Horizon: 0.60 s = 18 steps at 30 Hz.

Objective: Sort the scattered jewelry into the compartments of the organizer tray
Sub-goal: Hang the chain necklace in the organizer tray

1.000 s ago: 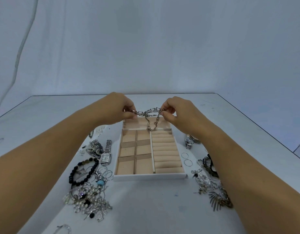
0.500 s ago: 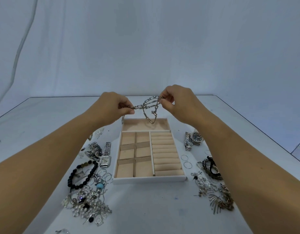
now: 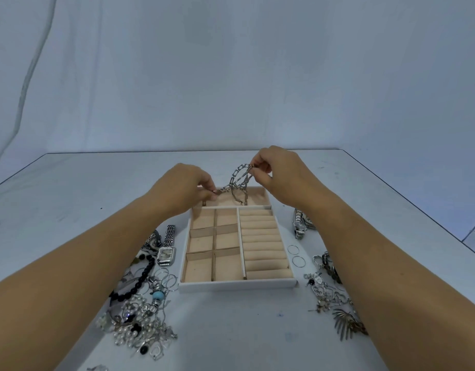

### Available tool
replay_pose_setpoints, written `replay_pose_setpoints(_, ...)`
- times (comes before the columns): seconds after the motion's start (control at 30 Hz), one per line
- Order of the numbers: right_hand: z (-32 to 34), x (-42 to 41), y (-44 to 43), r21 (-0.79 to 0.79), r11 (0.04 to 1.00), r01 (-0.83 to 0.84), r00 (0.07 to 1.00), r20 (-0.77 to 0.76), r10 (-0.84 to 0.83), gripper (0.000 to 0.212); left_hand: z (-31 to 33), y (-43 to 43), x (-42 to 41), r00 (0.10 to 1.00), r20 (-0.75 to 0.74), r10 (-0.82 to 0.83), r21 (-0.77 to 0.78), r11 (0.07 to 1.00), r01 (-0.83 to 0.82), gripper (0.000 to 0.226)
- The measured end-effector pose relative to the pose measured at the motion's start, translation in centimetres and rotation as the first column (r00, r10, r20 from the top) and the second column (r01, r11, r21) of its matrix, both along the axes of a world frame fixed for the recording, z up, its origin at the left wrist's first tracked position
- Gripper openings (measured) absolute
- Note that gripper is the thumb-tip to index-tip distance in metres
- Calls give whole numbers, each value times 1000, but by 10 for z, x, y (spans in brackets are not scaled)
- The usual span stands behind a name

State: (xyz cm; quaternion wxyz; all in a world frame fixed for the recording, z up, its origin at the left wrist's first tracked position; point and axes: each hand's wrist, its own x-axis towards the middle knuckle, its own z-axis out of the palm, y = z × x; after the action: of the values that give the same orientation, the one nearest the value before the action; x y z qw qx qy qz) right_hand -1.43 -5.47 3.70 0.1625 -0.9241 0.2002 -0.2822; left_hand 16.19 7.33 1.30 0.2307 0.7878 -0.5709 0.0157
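Near the middle of the frame, the left hand [image 3: 187, 187] pinches one end of a silver chain [image 3: 237, 174] low beside the far edge of the tray [image 3: 237, 286]. The right hand [image 3: 278, 174] pinches the other end higher up. The chain's slack hangs down into the long compartment at the tray's top. One watch [image 3: 166, 254] lies left of the tray, a second watch [image 3: 299, 223] lies right of it

Both hands [image 3: 187, 187] [image 3: 280, 174] pinch chain [image 3: 237, 180] over tray [image 3: 237, 284].
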Motion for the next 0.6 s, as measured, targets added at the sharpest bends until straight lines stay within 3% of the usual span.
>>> replay_pose_setpoints(0.17,1,2,4,-3,1000,-26,998,-60,26,10,-6,-5,1,985,173,-11,217,976,-28,14)
replay_pose_setpoints(0.33,-4,2,1,-18,999,-29,996,-85,27,10,1,-4,4,986,159,-44,350,937,-15,25)
replay_pose_setpoints(0.6,-18,3,-6,-112,993,-26,984,-179,5,14,-12,26,4,998,45,-33,139,990,26,41)
